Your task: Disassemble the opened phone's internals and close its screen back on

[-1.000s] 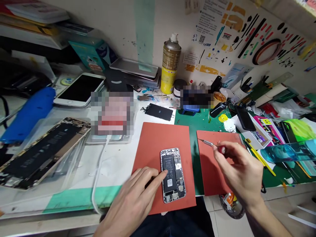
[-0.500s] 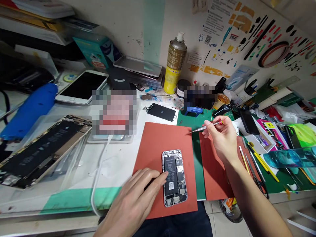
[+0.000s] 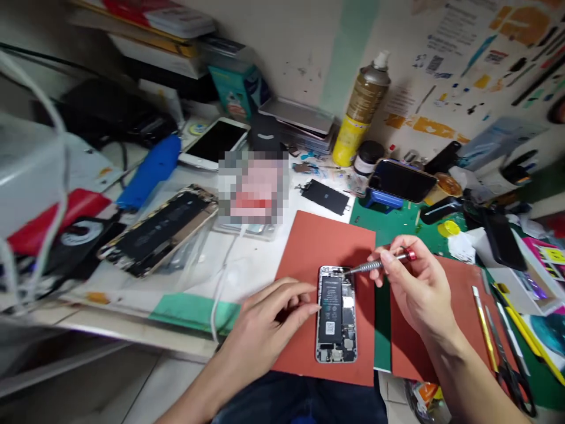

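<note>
An opened smartphone (image 3: 348, 317) lies on a red-brown mat (image 3: 304, 241), its battery (image 3: 332, 309) and circuit parts exposed. My right hand (image 3: 417, 282) pinches a slim precision screwdriver (image 3: 373, 267) with a red end cap. The screwdriver's tip points at the top of the phone and appears to touch it. To the left, my left hand (image 3: 276, 321) rests with thumb and index finger apart, their tips at the phone's left edge. Some of its other fingers curl out of sight.
Left on the bench are a larger opened phone (image 3: 161, 235) and a white cable (image 3: 220, 282). Behind the mat lie a detached black screen (image 3: 325, 196) and a spray can (image 3: 362, 109). Scissors (image 3: 514, 377) and tweezers sit on a second mat (image 3: 415, 347) at right.
My right hand has brought the screwdriver left and down, from over the mat to the top of the opened phone. My left hand stays by its left edge, thumb and index farther apart. The view shifted left.
</note>
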`<move>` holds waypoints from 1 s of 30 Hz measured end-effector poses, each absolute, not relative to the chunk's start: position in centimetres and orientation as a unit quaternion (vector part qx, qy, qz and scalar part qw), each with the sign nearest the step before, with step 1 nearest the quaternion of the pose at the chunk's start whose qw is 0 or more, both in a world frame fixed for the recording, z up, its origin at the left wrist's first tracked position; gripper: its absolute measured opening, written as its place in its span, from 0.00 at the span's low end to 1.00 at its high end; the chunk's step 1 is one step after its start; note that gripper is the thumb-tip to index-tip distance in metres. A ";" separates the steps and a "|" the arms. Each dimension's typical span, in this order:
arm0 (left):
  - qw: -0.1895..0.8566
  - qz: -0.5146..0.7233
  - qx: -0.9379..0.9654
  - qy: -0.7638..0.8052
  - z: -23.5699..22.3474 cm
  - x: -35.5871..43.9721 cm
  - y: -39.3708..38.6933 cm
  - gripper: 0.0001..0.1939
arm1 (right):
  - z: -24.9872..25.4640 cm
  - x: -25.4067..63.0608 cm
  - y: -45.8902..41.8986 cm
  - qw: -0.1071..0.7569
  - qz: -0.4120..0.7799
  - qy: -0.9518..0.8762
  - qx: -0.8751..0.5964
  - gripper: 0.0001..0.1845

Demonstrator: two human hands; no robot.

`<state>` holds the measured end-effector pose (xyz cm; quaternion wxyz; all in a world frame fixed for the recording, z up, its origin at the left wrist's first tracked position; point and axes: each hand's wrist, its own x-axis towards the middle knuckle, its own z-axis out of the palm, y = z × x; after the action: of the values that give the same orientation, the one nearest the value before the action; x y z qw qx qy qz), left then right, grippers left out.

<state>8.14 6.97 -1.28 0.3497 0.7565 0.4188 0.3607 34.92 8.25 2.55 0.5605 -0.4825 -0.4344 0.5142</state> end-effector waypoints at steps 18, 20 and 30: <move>0.404 0.366 0.721 0.427 -0.7 8.1 7.2 0.05 | 1.6 32.7 6.8 0.510 0.579 -0.462 -0.437 0.03; 0.403 0.364 0.721 0.431 -0.7 8.0 7.2 0.05 | 1.7 32.6 6.7 0.511 0.571 -0.467 -0.441 0.03; 0.379 0.353 0.734 0.439 -1.3 8.2 6.9 0.07 | 2.3 32.2 5.6 0.501 0.448 -0.564 -0.480 0.04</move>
<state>8.15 6.93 -1.33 0.3789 0.7342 0.4392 0.3529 32.20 5.62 2.25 0.5007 -0.4803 -0.5639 0.4479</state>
